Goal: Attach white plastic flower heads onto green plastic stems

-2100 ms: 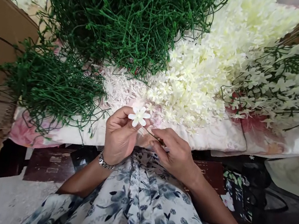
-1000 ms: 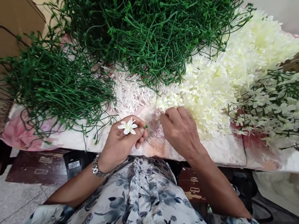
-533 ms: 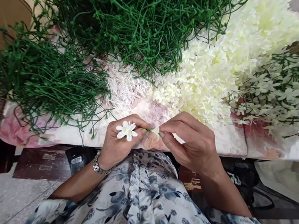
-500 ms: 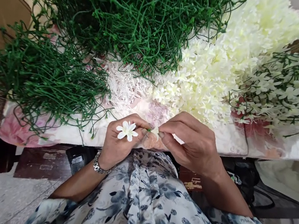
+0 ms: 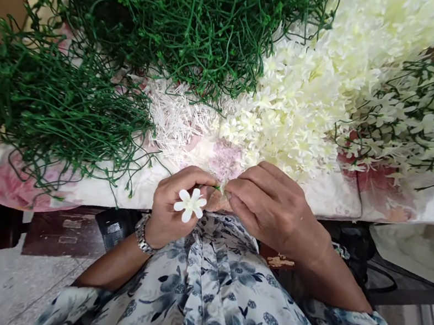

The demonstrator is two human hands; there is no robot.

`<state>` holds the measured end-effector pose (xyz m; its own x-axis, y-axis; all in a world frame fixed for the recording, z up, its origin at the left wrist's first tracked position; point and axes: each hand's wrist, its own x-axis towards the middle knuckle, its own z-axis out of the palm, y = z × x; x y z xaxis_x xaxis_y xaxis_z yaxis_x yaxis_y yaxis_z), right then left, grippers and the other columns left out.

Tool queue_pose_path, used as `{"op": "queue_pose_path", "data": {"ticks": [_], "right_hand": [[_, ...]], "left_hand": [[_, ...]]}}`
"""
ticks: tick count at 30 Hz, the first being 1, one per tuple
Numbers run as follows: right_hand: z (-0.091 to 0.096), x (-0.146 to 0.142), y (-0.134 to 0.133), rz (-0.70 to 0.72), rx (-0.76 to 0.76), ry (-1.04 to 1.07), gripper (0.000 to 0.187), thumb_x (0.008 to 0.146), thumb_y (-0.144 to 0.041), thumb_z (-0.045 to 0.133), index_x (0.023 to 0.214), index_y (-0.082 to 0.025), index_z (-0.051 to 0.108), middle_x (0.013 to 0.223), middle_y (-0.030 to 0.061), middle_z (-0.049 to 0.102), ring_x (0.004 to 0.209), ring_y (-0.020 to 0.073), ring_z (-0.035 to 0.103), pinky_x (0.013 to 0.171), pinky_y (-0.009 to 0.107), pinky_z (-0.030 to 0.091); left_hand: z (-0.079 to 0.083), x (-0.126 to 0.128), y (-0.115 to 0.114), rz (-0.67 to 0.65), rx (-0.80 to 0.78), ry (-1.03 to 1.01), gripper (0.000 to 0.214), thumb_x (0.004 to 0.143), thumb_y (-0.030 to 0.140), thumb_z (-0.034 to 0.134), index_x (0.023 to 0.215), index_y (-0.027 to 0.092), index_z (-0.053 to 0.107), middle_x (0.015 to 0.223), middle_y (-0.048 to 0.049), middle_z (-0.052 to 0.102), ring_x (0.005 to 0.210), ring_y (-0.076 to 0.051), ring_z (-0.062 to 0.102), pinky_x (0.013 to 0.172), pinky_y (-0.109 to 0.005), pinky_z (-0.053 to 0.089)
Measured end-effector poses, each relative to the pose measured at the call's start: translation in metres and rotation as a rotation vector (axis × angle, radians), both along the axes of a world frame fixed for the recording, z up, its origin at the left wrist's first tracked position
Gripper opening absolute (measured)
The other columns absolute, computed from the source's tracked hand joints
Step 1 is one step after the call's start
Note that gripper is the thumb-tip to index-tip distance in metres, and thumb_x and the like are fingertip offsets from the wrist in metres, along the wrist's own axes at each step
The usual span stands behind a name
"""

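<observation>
My left hand (image 5: 176,205) is closed around a green artificial flower stem (image 5: 217,188), whose tip pokes out between thumb and forefinger. A white artificial flower (image 5: 190,205) with several petals shows in front of that fist. My right hand (image 5: 266,205) pinches at the stem's tip, its fingertips almost touching the left ones. What lies between the right fingertips is mostly hidden; a pale bit shows there. Both hands are just above the table's near edge, close to my body.
Green plastic stems form a big heap (image 5: 184,16) and a smaller pile (image 5: 60,101) at left. White thin pieces (image 5: 178,119) lie mid-table, beside loose cream-white petals (image 5: 296,115). Finished-looking flower sprays (image 5: 429,121) lie at right. Cardboard boxes (image 5: 2,1) flank the flowered tablecloth (image 5: 332,197).
My right fingers have closed in around the stem tip, covering the pale blossom that showed between the hands. The white flower at my left fist has shifted slightly right and down.
</observation>
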<state>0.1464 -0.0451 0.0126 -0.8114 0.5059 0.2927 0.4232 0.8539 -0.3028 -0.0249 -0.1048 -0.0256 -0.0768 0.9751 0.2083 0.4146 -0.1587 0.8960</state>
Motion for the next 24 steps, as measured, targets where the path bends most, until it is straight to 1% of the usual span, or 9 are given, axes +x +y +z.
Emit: {"op": "queue_pose_path", "data": {"ticks": [4,9,12,18,24], "right_hand": [[-0.006,-0.002,-0.002,-0.008,-0.033,0.026,0.011,0.085,-0.015,0.046,0.083,-0.014,0.057,0.073,0.0055,0.056,0.072,0.0160,0.049,0.066,0.030,0.045],[-0.016,-0.003,-0.002,-0.041,-0.067,0.072,0.009,0.085,-0.015,0.047,0.087,-0.015,0.056,0.077,0.0056,0.058,0.077,0.0155,0.054,0.068,0.028,0.047],[-0.022,-0.002,-0.002,-0.068,-0.094,0.101,0.008,0.084,-0.015,0.048,0.086,-0.016,0.055,0.077,0.0044,0.058,0.076,0.0142,0.054,0.068,0.027,0.047],[-0.030,-0.002,-0.002,-0.083,-0.232,0.200,0.008,0.083,-0.012,0.049,0.086,-0.016,0.055,0.077,0.0028,0.060,0.075,0.0116,0.057,0.068,0.024,0.047],[-0.037,0.000,-0.001,-0.094,-0.262,0.251,0.009,0.081,-0.011,0.051,0.085,-0.017,0.055,0.075,0.0014,0.061,0.073,0.0107,0.058,0.066,0.023,0.048]], "left_hand": [[-0.002,0.003,0.000,-0.005,0.008,0.023,0.012,0.076,0.008,0.052,0.077,0.018,0.058,0.070,0.0006,0.059,0.062,-0.010,0.053,0.058,-0.021,0.040],[-0.010,0.005,0.003,-0.022,-0.017,-0.031,0.003,0.074,0.014,0.056,0.073,0.017,0.057,0.063,0.0026,0.057,0.054,-0.008,0.049,0.054,-0.020,0.040],[-0.014,0.006,0.005,-0.015,-0.049,-0.054,0.007,0.075,0.012,0.053,0.076,0.017,0.057,0.066,0.0024,0.060,0.056,-0.008,0.051,0.054,-0.019,0.040],[-0.017,0.007,0.004,-0.001,-0.100,-0.097,0.009,0.074,0.012,0.053,0.078,0.018,0.059,0.066,0.0017,0.062,0.058,-0.010,0.054,0.054,-0.020,0.041],[-0.020,0.007,0.005,0.012,-0.101,-0.080,0.013,0.071,0.010,0.052,0.078,0.018,0.060,0.068,0.0014,0.063,0.062,-0.011,0.057,0.058,-0.021,0.043]]}}
